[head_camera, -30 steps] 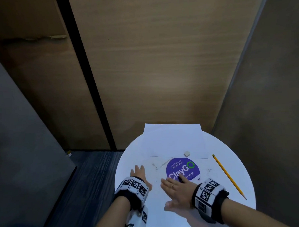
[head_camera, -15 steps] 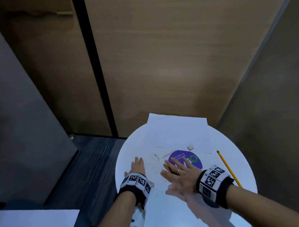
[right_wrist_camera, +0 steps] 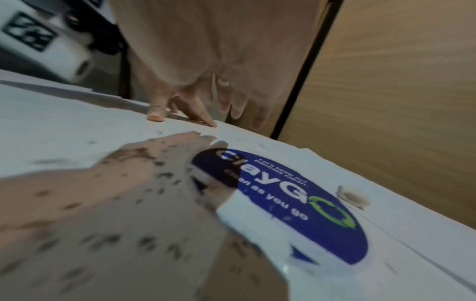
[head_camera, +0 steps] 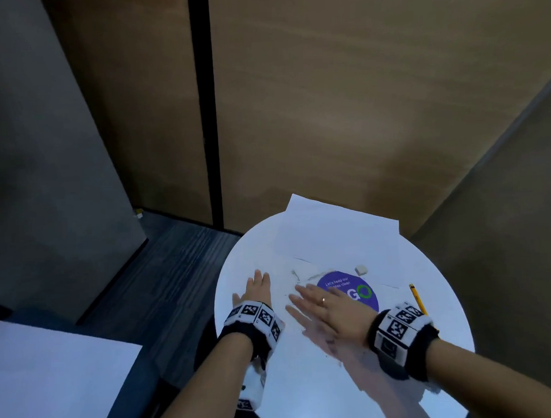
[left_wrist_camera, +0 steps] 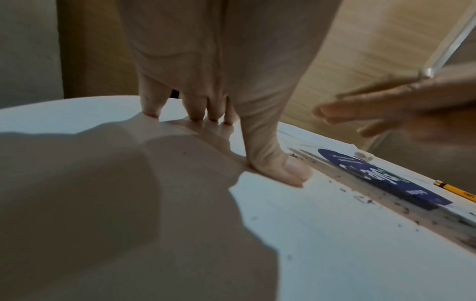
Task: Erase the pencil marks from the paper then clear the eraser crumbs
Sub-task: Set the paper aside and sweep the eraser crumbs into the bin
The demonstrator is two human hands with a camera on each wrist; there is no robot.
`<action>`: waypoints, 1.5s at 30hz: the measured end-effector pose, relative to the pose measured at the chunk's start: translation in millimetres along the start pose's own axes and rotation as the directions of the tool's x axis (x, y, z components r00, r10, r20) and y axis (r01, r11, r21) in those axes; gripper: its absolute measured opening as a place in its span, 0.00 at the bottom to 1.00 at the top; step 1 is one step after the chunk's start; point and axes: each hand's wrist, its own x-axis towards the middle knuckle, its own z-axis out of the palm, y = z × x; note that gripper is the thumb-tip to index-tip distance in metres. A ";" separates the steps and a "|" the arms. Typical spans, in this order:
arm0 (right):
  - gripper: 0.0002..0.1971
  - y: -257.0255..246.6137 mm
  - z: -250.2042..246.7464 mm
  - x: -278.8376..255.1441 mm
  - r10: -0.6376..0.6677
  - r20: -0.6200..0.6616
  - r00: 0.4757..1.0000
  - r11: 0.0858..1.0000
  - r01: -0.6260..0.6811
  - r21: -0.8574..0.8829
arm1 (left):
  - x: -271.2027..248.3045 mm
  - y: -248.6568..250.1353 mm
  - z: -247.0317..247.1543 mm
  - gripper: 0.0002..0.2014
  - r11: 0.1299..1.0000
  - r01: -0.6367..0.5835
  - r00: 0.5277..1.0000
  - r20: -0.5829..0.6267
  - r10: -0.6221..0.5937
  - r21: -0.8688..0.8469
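A white sheet of paper (head_camera: 335,234) lies on the far side of the round white table (head_camera: 430,312), its far edge past the rim. Dark eraser crumbs (head_camera: 294,275) are scattered near the purple round sticker (head_camera: 350,287); they also show in the wrist views as crumbs (left_wrist_camera: 360,200) and crumbs (right_wrist_camera: 159,175). A small white eraser (head_camera: 361,270) sits just beyond the sticker. My left hand (head_camera: 255,284) lies flat on the table's left side. With straight fingers, my right hand (head_camera: 306,297) hovers low over the crumbs and hides the sticker's left part. Neither hand holds anything.
A yellow pencil (head_camera: 417,299) lies at the table's right, partly behind my right wristband. Wood panels and grey partitions close in behind and beside the table. A white surface (head_camera: 54,376) sits at lower left, with dark floor between.
My right hand has moved forward and to the left across the sticker, fingers still straight. My left hand has stayed flat in place. The view has shifted.
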 end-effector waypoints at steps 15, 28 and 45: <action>0.40 8.2 -9.6 41.3 0.285 0.137 0.949 0.958 -0.286 -0.015 | -10.9 2.4 -6.2 0.53 0.999 -0.009 1.000 0.028 0.010 -0.036; 0.56 38.2 -15.7 35.1 0.138 0.191 0.972 0.988 -0.122 -0.094 | -13.9 0.6 -4.8 0.50 0.998 -0.025 0.999 0.025 0.026 -0.056; 0.61 32.0 -13.4 51.1 0.192 0.217 0.957 0.981 -0.196 -0.002 | -20.0 0.9 -6.8 0.50 0.997 -0.029 0.999 0.015 0.031 -0.078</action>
